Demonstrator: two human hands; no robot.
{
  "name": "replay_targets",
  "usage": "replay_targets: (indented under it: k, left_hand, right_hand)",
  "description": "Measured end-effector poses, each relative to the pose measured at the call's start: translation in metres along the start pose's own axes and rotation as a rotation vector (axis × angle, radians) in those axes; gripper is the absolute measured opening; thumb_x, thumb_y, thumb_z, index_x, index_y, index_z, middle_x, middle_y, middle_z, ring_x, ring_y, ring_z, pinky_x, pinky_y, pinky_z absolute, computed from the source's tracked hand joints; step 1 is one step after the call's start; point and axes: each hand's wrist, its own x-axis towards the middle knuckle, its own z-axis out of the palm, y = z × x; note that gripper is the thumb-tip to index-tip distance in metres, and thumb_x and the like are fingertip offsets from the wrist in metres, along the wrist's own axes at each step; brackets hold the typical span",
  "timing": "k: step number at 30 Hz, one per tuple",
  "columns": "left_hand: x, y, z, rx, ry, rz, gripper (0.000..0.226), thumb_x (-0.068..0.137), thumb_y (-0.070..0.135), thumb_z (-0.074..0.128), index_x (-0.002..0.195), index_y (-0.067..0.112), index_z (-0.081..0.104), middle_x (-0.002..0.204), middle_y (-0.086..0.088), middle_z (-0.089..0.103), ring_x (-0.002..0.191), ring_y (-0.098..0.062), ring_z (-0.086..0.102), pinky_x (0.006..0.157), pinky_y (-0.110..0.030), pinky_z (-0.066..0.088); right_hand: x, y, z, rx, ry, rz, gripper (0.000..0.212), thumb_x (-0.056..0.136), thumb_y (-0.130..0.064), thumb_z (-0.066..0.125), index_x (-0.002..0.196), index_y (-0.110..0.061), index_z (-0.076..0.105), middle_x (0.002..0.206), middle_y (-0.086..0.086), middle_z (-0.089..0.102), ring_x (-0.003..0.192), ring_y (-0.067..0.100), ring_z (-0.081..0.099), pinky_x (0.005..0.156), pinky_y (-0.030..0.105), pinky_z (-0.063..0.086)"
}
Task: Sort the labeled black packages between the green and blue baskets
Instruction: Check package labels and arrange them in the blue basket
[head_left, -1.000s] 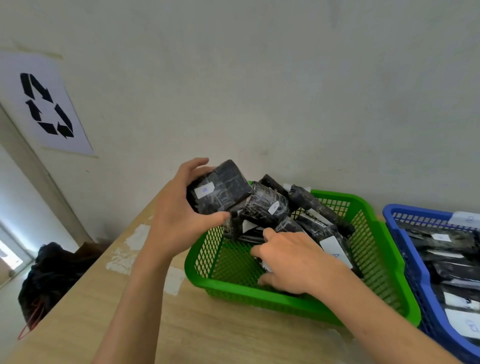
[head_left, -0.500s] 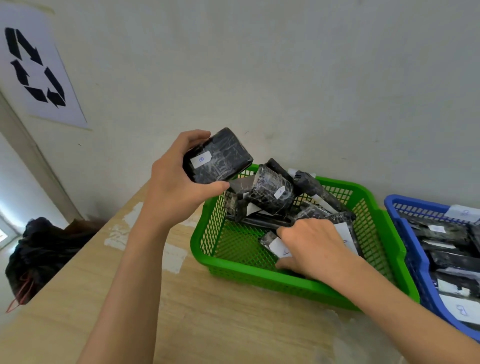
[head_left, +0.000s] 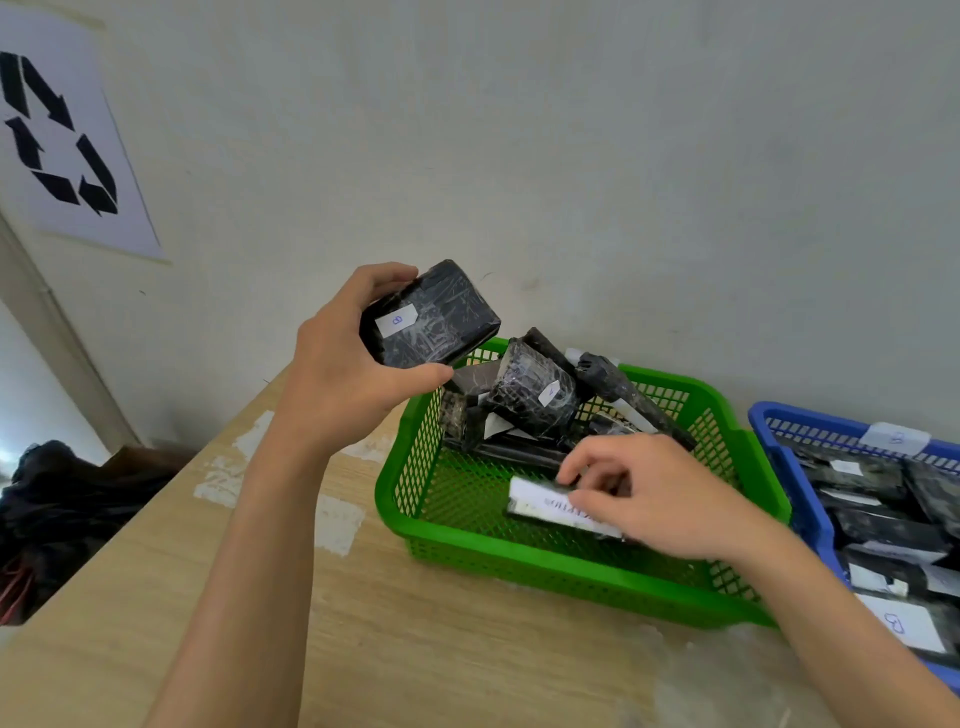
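Above the green basket (head_left: 545, 558), left hand (head_left: 343, 379) around a black package (head_left: 431, 317).

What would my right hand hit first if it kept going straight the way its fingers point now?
Your right hand points left and slightly down inside the green basket, already pinching a flat package. Past that, the line looks free until the basket's left mesh wall, though depth is hard to judge.
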Motion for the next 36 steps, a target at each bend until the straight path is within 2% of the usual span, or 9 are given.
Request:
replay_targets:
  k: [6,13,16,19,22,26,31,33,36]
  left_hand:
    - [0.0,0.0,-0.001,0.004,-0.009,0.002,0.079,0.066,0.022,0.095,0.135,0.03,0.056,0.13,0.016,0.062,0.12,0.01,0.055,0.09,-0.002,0.044]
    - [0.001,-0.004,-0.001,-0.008,-0.01,-0.002,0.079,0.066,0.021,0.095,0.134,0.03,0.057,0.129,0.019,0.062,0.118,0.013,0.055,0.088,-0.002,0.043]
    - [0.001,-0.005,-0.002,-0.005,-0.004,-0.001,0.078,0.065,0.021,0.095,0.133,0.031,0.057,0.128,0.019,0.062,0.117,0.011,0.057,0.087,-0.004,0.046]
    - [0.001,-0.006,-0.004,-0.01,0.005,-0.002,0.078,0.065,0.02,0.095,0.133,0.031,0.057,0.127,0.02,0.062,0.116,0.01,0.058,0.087,-0.008,0.05]
    - [0.0,-0.006,-0.004,-0.016,-0.003,-0.005,0.079,0.066,0.019,0.095,0.133,0.031,0.057,0.126,0.021,0.062,0.114,0.011,0.058,0.086,-0.009,0.051]
    - [0.0,-0.007,-0.002,-0.014,-0.016,-0.001,0.079,0.066,0.019,0.095,0.134,0.029,0.057,0.128,0.021,0.062,0.116,0.013,0.056,0.085,-0.002,0.045]
    - [0.001,-0.008,-0.001,-0.021,-0.013,-0.008,0.078,0.065,0.017,0.095,0.133,0.028,0.058,0.127,0.023,0.062,0.116,0.013,0.056,0.087,-0.002,0.044]
    - [0.001,-0.009,-0.001,-0.015,-0.015,-0.008,0.078,0.065,0.017,0.095,0.133,0.028,0.058,0.127,0.023,0.061,0.116,0.015,0.055,0.087,-0.001,0.042]
    - [0.001,-0.011,-0.001,-0.004,-0.019,-0.012,0.078,0.065,0.018,0.095,0.133,0.028,0.058,0.127,0.022,0.062,0.115,0.016,0.055,0.086,0.001,0.041]
  right_hand:
    - [0.025,-0.036,0.03,-0.563,0.017,-0.326,0.012,0.092,-0.033,0.064,0.103,-0.028,0.061,0.091,-0.008,0.066,0.083,0.016,0.062,0.072,0.035,0.052]
    - [0.044,-0.043,0.027,-0.384,-0.391,-0.265,0.011,0.088,-0.011,0.074,0.09,-0.022,0.072,0.087,-0.007,0.07,0.078,0.006,0.065,0.078,0.036,0.059]
    - [0.055,-0.043,0.015,-0.226,-0.06,-0.287,0.016,0.082,-0.036,0.082,0.083,-0.033,0.067,0.084,-0.016,0.067,0.08,0.001,0.064,0.078,0.033,0.058]
    - [0.075,-0.037,0.002,-0.286,0.373,-0.252,0.047,0.074,-0.037,0.086,0.113,-0.039,0.059,0.121,-0.013,0.058,0.113,0.011,0.052,0.091,0.043,0.054]
    - [0.095,-0.03,0.001,-0.502,0.256,-0.164,0.098,0.07,-0.045,0.089,0.151,-0.035,0.034,0.16,0.0,0.034,0.142,0.024,0.03,0.108,0.047,0.041]
    - [0.103,-0.015,0.0,-0.498,0.286,-0.167,0.082,0.07,-0.043,0.084,0.143,-0.032,0.047,0.141,0.0,0.046,0.13,0.025,0.046,0.095,0.038,0.045]
    - [0.083,-0.022,-0.025,0.022,0.507,-0.196,0.079,0.062,-0.063,0.084,0.129,-0.043,0.047,0.124,-0.02,0.058,0.099,-0.001,0.061,0.086,0.022,0.049]
    - [0.07,-0.031,-0.032,0.162,0.385,-0.227,0.079,0.057,-0.066,0.088,0.12,-0.048,0.045,0.122,-0.022,0.065,0.103,-0.004,0.065,0.082,0.018,0.048]
    - [0.056,-0.044,-0.015,-0.024,-0.036,-0.291,0.075,0.062,-0.061,0.089,0.123,-0.049,0.046,0.12,-0.03,0.062,0.11,-0.013,0.057,0.082,0.008,0.046]
